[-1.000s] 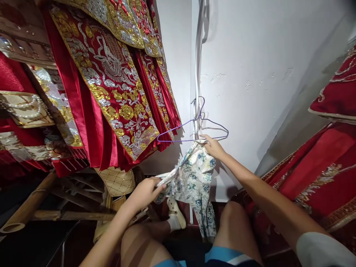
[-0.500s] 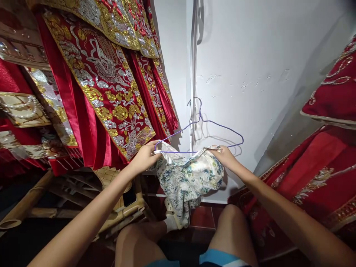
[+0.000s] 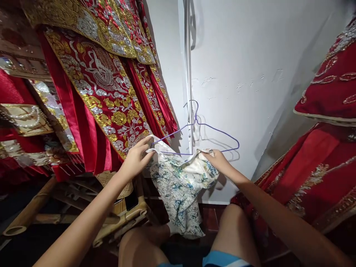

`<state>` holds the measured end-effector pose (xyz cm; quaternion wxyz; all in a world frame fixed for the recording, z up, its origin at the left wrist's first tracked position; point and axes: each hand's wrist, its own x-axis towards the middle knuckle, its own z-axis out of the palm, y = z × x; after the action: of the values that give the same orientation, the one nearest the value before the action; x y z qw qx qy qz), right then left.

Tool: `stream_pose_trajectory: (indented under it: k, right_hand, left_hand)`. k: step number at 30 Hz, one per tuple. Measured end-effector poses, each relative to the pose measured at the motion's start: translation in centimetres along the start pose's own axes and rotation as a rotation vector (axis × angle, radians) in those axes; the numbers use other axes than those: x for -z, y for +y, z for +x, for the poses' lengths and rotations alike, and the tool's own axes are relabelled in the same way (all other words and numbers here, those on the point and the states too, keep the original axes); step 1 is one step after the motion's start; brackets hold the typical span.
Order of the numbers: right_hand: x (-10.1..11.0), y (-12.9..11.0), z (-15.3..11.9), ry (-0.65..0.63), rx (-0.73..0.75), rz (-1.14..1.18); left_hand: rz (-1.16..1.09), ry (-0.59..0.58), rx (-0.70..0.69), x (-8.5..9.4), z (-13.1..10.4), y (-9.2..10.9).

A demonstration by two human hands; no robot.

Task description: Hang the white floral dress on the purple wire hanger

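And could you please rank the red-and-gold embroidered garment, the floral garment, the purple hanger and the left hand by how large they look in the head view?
1. Red-and-gold embroidered garment
2. Floral garment
3. Purple hanger, judged by its whole outline, though it is very thin
4. Left hand

Compared with one second earlier, the left hand point(image 3: 136, 157) is raised from the lower centre of the frame to the left end of the purple hanger point(image 3: 196, 119). The waist edge of the floral garment point(image 3: 180, 189), previously gathered near the right hand point(image 3: 218, 159), is now stretched between both hands and brought over the hanger's left corner. The hanger is seen wider across. Compared with half a second earlier, the garment's lower part is spread longer at lower centre, and the pale shoe, previously exposed there, is covered by cloth.
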<state>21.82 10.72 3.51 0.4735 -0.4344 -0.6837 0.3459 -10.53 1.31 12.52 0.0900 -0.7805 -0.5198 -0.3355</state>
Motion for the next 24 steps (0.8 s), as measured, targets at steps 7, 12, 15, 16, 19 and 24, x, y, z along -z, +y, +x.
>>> stream_pose_trajectory:
  k: [7,12,15,16,19,24]
  right_hand:
    - [-1.2,-1.1,-2.5,-0.098,0.071,0.080]
    - [1.0,-1.6,-3.2,-0.165,0.151,0.048]
    - [2.1,-2.1,-4.1,-0.223,0.133,0.048]
    - [2.6,-2.3,-4.5,-0.228,0.125,0.031]
    - [4.4,-2.6,-5.9,-0.154,0.145,-0.065]
    - [9.2,-2.4,-5.9,0.172,0.181,-0.283]
  left_hand:
    - [-0.149,0.043,-0.197,-2.6,5.0,2.4]
    - [-0.144,0.183,-0.127,-5.2,6.4,1.9]
    - [-0.036,0.148,-0.044,-6.4,6.3,1.8]
    - [0.002,0.128,-0.027,-6.6,6.2,1.7]
    - [0.070,0.115,-0.019,-6.8,5.9,1.3]
    - [0.071,0.116,-0.058,-6.5,5.7,0.9]
